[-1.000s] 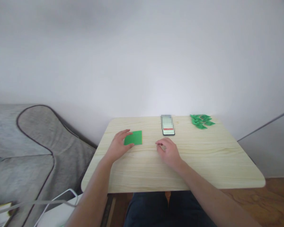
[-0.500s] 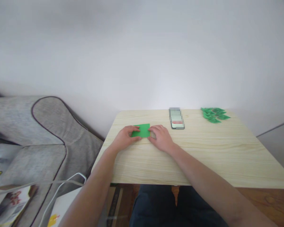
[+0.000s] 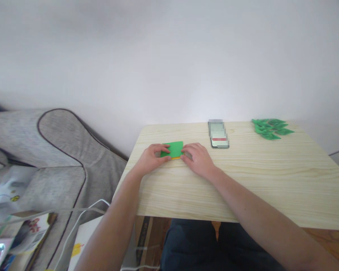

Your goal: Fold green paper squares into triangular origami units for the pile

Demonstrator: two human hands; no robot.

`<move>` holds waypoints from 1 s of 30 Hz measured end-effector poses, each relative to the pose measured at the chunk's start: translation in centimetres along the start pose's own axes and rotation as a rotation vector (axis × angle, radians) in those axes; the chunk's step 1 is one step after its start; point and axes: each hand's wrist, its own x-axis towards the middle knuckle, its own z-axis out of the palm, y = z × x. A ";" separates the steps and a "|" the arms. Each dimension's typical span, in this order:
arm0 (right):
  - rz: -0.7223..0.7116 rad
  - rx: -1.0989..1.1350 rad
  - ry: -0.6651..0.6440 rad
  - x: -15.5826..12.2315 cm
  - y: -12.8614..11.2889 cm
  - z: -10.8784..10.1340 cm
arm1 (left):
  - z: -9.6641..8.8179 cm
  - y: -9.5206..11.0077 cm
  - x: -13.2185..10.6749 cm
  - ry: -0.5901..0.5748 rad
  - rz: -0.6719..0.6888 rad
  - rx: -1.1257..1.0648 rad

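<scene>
Grey sofa (image 3: 59, 139), then pale table (image 3: 243, 173): my left hand (image 3: 149, 161) pinches the green paper (image 3: 176, 149) at its left, my right hand (image 3: 199, 160) at its right edge. I'm probably squaring or opening it; the next move calls for light fingers. A yellow strip (image 3: 175, 158) now shows along the near edge, unlike before.

Green paper (image 3: 175, 149) partly hidden by our left hand (image 3: 149, 161) at nine o'clock, blurry phone screen (image 3: 218, 131) at paper's two o'clock
</scene>
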 end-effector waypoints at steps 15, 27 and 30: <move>0.019 -0.001 -0.013 0.0 0.1 0.1 | -0.7 -0.2 0.6 -0.091 -0.056 -0.072; -0.007 0.001 0.003 -0.1 0.0 -0.1 | -1.3 -0.2 1.2 -0.133 -0.084 -0.094; -0.005 0.002 -0.003 -0.1 0.1 -0.1 | -1.4 -0.3 1.2 -0.128 -0.079 -0.084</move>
